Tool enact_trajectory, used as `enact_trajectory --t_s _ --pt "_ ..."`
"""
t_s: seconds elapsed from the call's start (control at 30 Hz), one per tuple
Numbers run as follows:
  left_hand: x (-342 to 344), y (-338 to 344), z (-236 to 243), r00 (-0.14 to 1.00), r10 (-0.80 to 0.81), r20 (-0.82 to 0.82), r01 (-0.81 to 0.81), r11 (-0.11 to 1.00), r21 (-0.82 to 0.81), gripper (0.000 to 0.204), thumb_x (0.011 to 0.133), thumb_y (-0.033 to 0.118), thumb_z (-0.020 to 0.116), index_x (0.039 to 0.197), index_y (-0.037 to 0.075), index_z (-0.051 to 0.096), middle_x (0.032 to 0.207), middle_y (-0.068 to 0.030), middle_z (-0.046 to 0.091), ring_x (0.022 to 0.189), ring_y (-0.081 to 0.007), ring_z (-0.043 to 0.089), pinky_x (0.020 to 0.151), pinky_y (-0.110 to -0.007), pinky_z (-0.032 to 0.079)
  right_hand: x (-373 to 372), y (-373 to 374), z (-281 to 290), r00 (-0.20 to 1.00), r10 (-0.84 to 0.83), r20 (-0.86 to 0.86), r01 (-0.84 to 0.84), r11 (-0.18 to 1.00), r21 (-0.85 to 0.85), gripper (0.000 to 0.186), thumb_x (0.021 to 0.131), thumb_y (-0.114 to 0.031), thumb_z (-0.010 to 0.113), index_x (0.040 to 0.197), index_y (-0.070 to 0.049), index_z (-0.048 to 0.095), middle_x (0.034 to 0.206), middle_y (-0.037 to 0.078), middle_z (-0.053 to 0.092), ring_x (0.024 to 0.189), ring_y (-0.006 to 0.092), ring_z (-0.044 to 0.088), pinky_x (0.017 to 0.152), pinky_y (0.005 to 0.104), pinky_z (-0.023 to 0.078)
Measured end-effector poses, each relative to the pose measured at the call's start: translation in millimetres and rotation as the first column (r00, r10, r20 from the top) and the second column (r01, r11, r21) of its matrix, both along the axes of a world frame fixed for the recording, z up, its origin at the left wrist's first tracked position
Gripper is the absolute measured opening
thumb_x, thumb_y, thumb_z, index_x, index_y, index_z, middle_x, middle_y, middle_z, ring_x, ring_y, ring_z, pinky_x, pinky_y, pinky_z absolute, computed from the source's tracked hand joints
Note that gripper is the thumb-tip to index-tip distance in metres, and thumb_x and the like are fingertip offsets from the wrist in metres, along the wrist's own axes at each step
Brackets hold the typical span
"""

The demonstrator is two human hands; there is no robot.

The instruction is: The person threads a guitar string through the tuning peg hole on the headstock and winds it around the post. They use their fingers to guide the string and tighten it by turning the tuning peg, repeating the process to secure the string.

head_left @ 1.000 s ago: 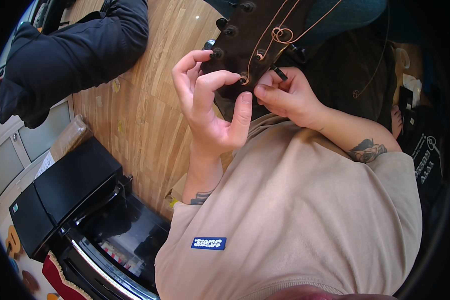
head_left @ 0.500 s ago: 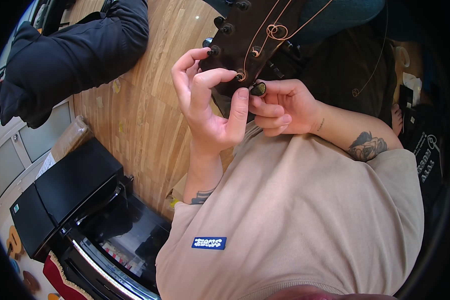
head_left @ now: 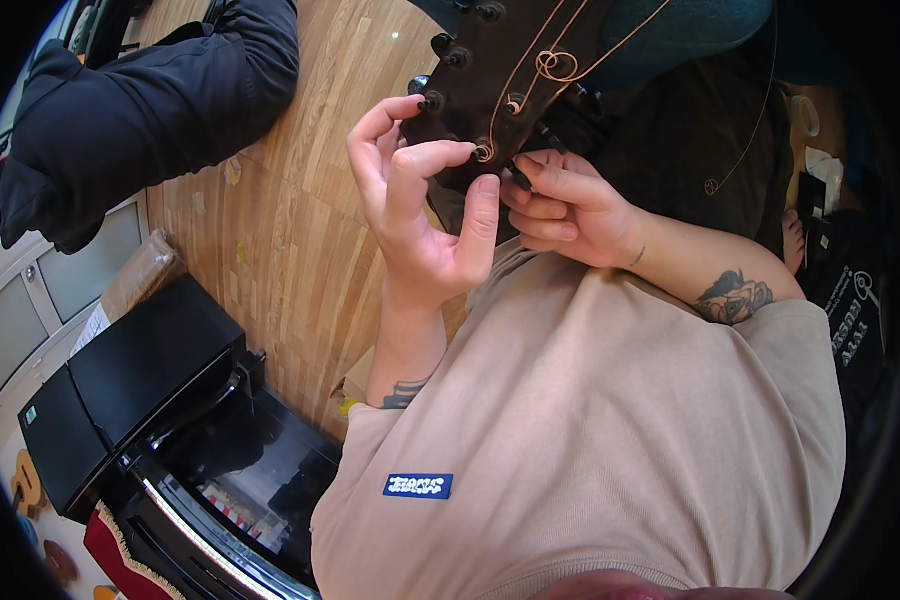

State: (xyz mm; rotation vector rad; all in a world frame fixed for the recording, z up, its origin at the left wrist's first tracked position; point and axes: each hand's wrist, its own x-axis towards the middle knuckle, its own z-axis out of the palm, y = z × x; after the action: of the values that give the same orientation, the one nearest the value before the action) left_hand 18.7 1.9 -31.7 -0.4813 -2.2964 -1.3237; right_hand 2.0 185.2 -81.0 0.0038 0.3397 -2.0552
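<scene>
A dark guitar headstock (head_left: 462, 92) reaches down from the top edge, with black string posts and tuning pegs along its sides. Copper-coloured strings (head_left: 518, 72) run along it, and one makes loose loops near the right edge. My left hand (head_left: 425, 225) is open at its lower left. Its index fingertip touches the lowest string post (head_left: 484, 154), where a string is wound, and another fingertip rests by a post higher up. The left thumb stands apart. With my right hand (head_left: 575, 205) I pinch a dark tuning peg (head_left: 520, 177) at the lower right, partly covered by the fingers.
A dark jacket (head_left: 150, 120) lies at the upper left above the wood floor (head_left: 290, 210). A glossy black piano-like piece (head_left: 160, 370) stands at the lower left. A thin loose string (head_left: 750, 150) hangs at the right, near a bare foot (head_left: 793, 240).
My right fingers have turned the tuning peg, and its broad face no longer shows. The left hand and headstock have shifted very slightly to the right.
</scene>
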Motion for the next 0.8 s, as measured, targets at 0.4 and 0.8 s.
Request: enact_trajectory --t_s 0.4,0.8 --pt "1 1 4 1.0 0.015 0.004 -0.015 0.999 -0.052 0.024 0.079 0.006 0.072 0.101 0.005 0.063 0.128 -0.0276 0.043 0.12 -0.0404 0.052 0.103 -0.047 0.043 6 -15 3 0.717 -0.347 -0.604 0.633 0.688 0.355 0.027 0.086 -0.006 0.081 0.075 -0.008 0.057 0.062 -0.009 0.05 0.059 -0.0015 0.041 0.053 0.0207 0.031" --pt "4 0 6 0.998 0.027 0.052 -0.025 0.999 -0.041 0.025 0.081 0.008 0.073 0.103 0.008 0.061 0.132 -0.026 0.046 0.121 -0.0374 0.051 0.108 -0.05 0.038 -1 -1 -12 0.994 0.08 0.071 -0.074 0.994 -0.085 0.039 0.106 -0.044 0.054 0.089 -0.008 0.058 0.06 -0.007 0.036 0.052 0.0063 0.031 0.051 0.0245 0.027"
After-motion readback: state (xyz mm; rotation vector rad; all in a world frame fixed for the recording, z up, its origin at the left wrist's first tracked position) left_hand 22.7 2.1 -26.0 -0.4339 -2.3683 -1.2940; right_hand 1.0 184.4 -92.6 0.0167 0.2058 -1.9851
